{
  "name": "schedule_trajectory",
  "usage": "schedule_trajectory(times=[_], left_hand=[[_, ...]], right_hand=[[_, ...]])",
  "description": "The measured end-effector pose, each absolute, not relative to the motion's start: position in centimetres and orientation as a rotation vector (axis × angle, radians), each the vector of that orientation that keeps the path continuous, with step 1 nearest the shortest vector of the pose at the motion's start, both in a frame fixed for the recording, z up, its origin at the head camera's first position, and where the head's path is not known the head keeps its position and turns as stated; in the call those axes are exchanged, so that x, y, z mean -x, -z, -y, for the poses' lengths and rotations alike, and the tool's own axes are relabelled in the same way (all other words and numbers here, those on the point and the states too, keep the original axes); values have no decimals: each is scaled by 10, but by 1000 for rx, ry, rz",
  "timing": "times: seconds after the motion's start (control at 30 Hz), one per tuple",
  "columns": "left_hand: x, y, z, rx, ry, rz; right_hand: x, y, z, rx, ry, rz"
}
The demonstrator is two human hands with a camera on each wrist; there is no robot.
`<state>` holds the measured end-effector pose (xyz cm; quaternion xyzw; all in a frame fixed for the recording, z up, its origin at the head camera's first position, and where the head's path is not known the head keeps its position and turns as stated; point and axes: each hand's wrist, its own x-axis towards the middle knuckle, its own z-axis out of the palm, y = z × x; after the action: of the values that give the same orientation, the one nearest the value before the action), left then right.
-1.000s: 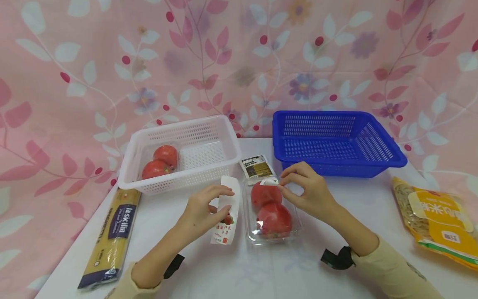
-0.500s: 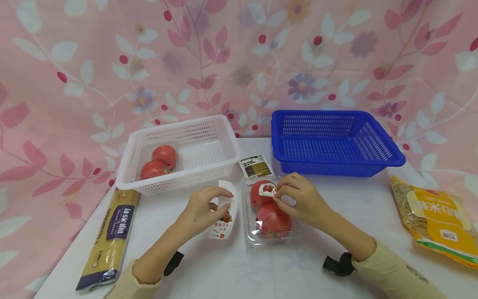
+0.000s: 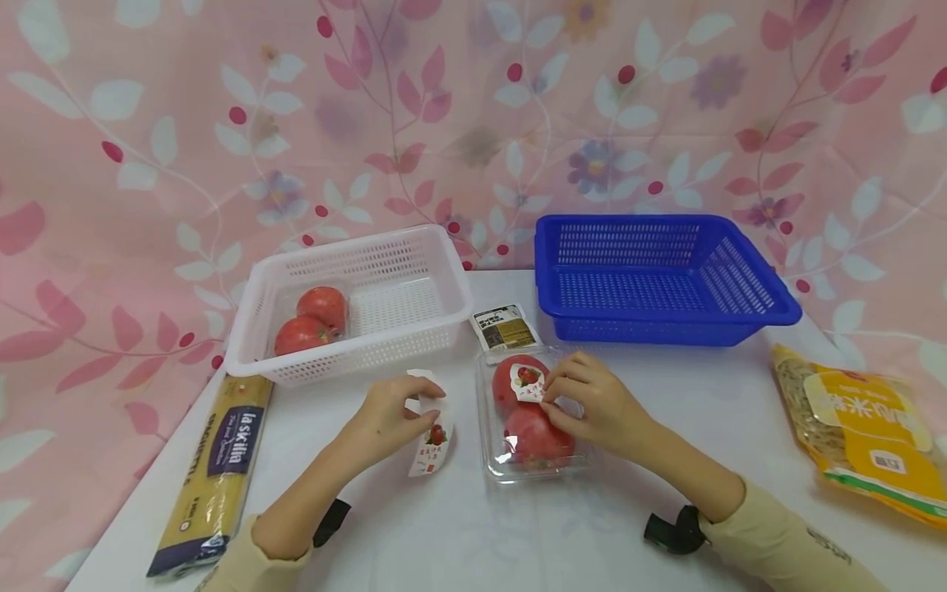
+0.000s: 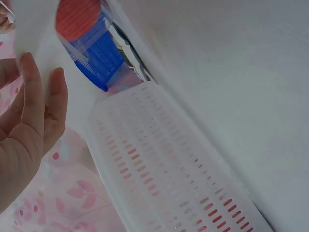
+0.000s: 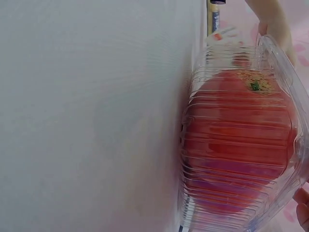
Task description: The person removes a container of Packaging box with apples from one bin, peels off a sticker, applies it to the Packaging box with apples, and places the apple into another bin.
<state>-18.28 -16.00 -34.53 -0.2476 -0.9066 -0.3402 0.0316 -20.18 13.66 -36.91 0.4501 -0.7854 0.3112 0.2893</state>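
A lidded clear plastic box with two red tomatoes stands in the middle of the table. My right hand pinches the lower right edge of a white sticker, which bears a red fruit print and lies over the rear tomato in the head view. To the left, my left hand holds a white strip of stickers between thumb and fingers, with a red fruit and red characters printed on it. In the left wrist view the fingers lie against the white paper.
A white basket with another box of tomatoes stands at back left, a blue basket at back right. A small sachet lies between them. Spaghetti lies far left, a yellow food bag far right.
My right hand has lowered the sticker toward the viewer over the box, and its printed face now shows. My left hand has moved slightly left with the strip, which has bent and turned.
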Motion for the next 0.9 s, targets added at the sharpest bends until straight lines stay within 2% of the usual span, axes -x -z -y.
schedule_trajectory(times=[0.53,0.63,0.9], left_hand=[[193,357,172,533,535,3112],[196,356,169,649,432,3031],[204,348,133,1190,419,2576]], right_hand=[[201,373,-138,-1226,-816,2132],[201,373,-139,-1225,-815,2149],[200,375,-139,-1220,-817,2179]])
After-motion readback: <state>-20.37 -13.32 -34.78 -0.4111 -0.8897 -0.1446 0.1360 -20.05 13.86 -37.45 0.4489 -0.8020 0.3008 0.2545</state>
